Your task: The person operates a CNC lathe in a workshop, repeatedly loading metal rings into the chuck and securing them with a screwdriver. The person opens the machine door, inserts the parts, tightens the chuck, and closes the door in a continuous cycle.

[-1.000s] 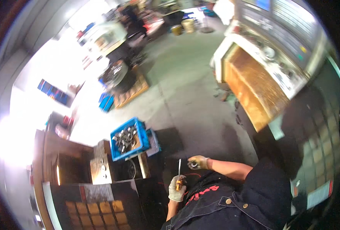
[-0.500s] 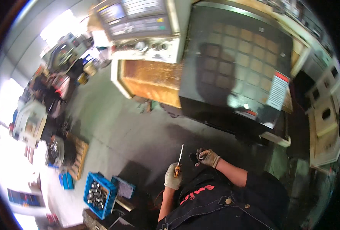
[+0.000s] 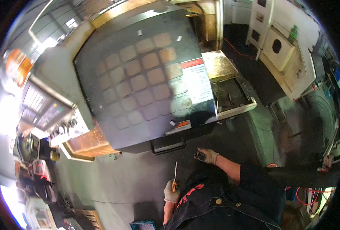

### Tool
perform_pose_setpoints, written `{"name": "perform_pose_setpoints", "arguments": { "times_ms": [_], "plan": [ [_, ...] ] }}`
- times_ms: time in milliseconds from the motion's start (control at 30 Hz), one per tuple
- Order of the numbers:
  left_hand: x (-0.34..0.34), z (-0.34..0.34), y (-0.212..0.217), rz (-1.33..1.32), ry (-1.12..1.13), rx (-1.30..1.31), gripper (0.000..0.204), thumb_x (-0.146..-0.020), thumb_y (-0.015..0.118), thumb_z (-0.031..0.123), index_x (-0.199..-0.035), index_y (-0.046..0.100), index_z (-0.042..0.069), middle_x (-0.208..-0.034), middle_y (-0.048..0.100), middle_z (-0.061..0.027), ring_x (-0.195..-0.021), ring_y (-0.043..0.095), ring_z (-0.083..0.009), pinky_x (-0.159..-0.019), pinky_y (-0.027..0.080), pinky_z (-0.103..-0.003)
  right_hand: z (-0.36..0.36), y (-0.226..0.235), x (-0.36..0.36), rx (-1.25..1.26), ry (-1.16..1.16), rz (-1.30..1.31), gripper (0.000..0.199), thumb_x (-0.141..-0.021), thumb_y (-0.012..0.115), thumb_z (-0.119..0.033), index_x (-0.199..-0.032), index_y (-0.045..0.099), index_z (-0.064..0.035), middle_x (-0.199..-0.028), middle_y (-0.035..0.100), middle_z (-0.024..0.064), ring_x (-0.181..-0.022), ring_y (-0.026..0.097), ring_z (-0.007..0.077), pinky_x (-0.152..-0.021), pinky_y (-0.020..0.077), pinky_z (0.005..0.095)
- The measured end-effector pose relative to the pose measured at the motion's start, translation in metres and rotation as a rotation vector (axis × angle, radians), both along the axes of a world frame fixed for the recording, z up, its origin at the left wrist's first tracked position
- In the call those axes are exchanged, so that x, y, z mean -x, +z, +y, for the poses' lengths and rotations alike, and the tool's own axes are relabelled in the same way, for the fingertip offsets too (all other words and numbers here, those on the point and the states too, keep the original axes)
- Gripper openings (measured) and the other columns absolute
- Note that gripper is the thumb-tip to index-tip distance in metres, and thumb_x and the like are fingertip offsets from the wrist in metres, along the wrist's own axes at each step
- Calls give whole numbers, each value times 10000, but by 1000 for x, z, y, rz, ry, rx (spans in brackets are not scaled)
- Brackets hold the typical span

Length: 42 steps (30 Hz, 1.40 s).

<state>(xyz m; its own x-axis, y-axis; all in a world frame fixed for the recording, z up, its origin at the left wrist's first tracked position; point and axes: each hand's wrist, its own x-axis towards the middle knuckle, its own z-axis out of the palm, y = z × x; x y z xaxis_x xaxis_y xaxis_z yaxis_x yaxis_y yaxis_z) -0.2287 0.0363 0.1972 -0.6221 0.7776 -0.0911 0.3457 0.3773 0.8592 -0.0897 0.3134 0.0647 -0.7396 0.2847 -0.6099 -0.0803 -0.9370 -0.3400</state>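
Note:
My left hand (image 3: 171, 193), in a pale work glove, is closed around the amber handle of a screwdriver (image 3: 175, 177), its thin shaft pointing up and away from me. My right hand (image 3: 208, 156), also gloved, has its fingers curled about a small dark, shiny part (image 3: 200, 155) that they mostly cover; its kind cannot be made out. Both hands are in front of my body, apart from each other. Beyond them stands the dark door (image 3: 147, 84) of a machine, with a black bar handle (image 3: 169, 148) along its lower edge. Neither hand touches the door.
Left of the door is a control panel (image 3: 43, 107) with knobs and an orange lamp (image 3: 18, 67) above. A pale tray (image 3: 237, 109) juts out right of the door. Behind it stands another pale machine (image 3: 281, 57). A blue crate (image 3: 143, 225) shows at the lower edge.
My view has swung right, so the door is more central and the crate of metal parts has left the picture. Both hands keep their hold, and the right has turned slightly.

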Motion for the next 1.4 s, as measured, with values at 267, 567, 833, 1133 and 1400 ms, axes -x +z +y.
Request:
{"name": "perform_pose_setpoints", "arguments": {
  "times_ms": [267, 567, 833, 1133, 1400],
  "plan": [
    [8, 95, -1, 71, -249, -114, 309, -719, 592, 10, -1024, 563, 53, -811, 612, -102, -736, 609, -243, -642, 479, -335, 113, -68, -71, -117, -422, 91, 207, -868, 610, -277, -958, 549, -101, -909, 583, 51, -796, 588, 215, -696, 522, 363],
    [43, 138, -44, -186, -478, 107, 227, -713, 612, 79, -932, 556, 87, -797, 563, -146, -740, 570, -358, -640, 458, -415, 154, 88, -28, -419, -639, 136, 329, -893, 578, -162, -1206, 500, -96, -1057, 579, 40, -1010, 565, 238, -897, 465, 386],
    [78, 151, -61, -329, -576, 15, 288, -701, 640, 63, -981, 571, 79, -822, 601, -92, -743, 598, -241, -644, 474, -345, 111, 161, 28, -770, -896, -237, 502, -850, 634, -383, -1147, 560, 15, -1061, 602, 45, -960, 522, 124, -868, 400, 266],
    [113, 136, -70, -334, -690, -159, 396, -764, 610, -11, -1149, 540, 45, -1029, 610, -94, -910, 597, -204, -808, 485, -331, 122, 157, 46, -938, -805, -476, 395, -903, 537, -340, -1074, 624, 6, -997, 647, 82, -954, 571, 167, -872, 420, 269],
    [120, 125, -55, -284, -723, -85, 254, -844, 556, 216, -1049, 564, 66, -937, 605, -47, -795, 574, -130, -653, 482, -281, 110, 173, 34, -1005, -773, -607, 355, -929, 458, -343, -970, 629, -35, -887, 650, 145, -795, 559, 180, -742, 441, 312]
  ]
}}
